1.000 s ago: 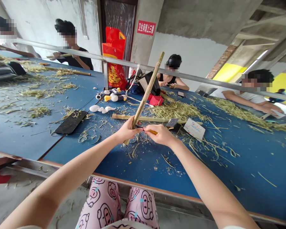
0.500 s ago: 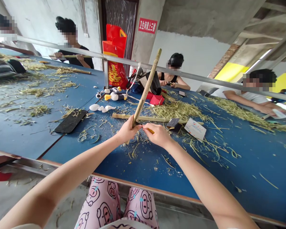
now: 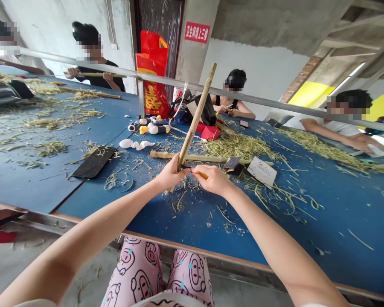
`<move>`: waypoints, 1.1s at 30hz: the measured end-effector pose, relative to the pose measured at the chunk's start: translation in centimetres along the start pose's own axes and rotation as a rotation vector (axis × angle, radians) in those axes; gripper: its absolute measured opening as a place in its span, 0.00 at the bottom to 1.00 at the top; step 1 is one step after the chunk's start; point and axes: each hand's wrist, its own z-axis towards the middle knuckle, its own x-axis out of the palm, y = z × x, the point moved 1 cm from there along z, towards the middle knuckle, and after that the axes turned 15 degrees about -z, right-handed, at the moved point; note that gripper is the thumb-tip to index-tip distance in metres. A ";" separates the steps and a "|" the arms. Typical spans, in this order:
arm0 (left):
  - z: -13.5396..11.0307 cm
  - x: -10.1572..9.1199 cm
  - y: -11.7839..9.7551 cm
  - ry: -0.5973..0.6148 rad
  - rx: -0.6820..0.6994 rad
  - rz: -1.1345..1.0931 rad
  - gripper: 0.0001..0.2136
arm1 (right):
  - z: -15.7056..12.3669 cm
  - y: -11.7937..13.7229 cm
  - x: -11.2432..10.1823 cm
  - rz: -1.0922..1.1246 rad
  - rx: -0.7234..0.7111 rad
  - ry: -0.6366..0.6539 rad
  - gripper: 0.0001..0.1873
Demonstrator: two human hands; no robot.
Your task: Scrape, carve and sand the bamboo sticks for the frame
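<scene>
A concrete workshop from my head camera: a long blue tabletop lies strewn with shavings, heaped thickest toward the far edge. Co-workers sit along it, one at the far edge and another near the far right corner. A black pad lies left of centre, a printed card right of centre, and a long bamboo stick crosses the middle. In from the near edge, above my pig-print trousers, I hold a bamboo pole tilted up, its lower end just over the tabletop. My left hand is closed around it, while the fingers of my right hand pinch a yellow-handled knife, its dark blade at the pole. Paring looks to be the step in hand; the stroke calls for a firm hold on the pole.
</scene>
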 end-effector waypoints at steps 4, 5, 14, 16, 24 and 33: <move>0.1 -0.1 -0.1 -0.012 0.007 0.045 0.21 | 0.0 0.3 0.5 -0.057 0.019 -0.014 0.06; 0.0 -0.1 -0.1 -0.020 0.007 0.063 0.22 | 0.0 0.4 0.6 -0.067 0.029 -0.016 0.06; 0.1 -0.1 0.1 -0.099 0.006 0.079 0.26 | 0.3 1.0 0.7 -0.126 0.078 -0.031 0.07; 0.0 0.0 0.1 -0.113 -0.002 0.055 0.25 | 0.3 1.0 0.9 -0.136 0.079 -0.035 0.07; 0.0 0.5 0.4 -0.136 -0.037 -0.125 0.18 | 0.5 0.8 1.7 -0.088 0.121 -0.075 0.08; 0.6 0.2 0.7 -0.130 -0.112 -0.209 0.15 | 0.6 0.5 1.4 -0.060 0.097 -0.049 0.08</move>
